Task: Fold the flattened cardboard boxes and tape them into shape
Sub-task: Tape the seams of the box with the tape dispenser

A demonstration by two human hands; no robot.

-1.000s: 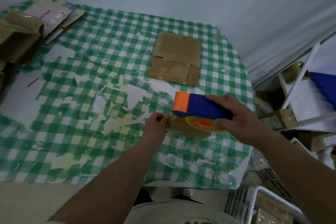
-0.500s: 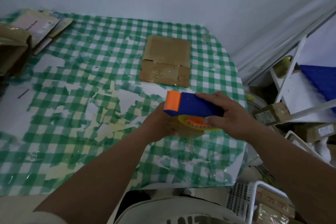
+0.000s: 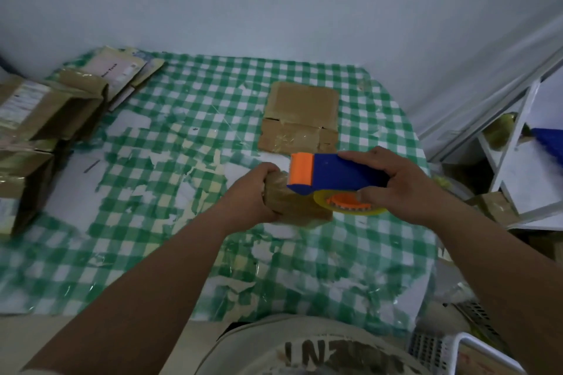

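We see our left hand (image 3: pixel 254 192) curled around the left end of a small brown cardboard box (image 3: pixel 292 207) near the front right of the bench (image 3: pixel 152 161) with its green and white checked cloth. Our right hand (image 3: pixel 396 184) grips a blue and orange plastic tape dispenser (image 3: pixel 332 172), resting on top of this box. A flattened brown cardboard box (image 3: pixel 300 119) lies just behind.
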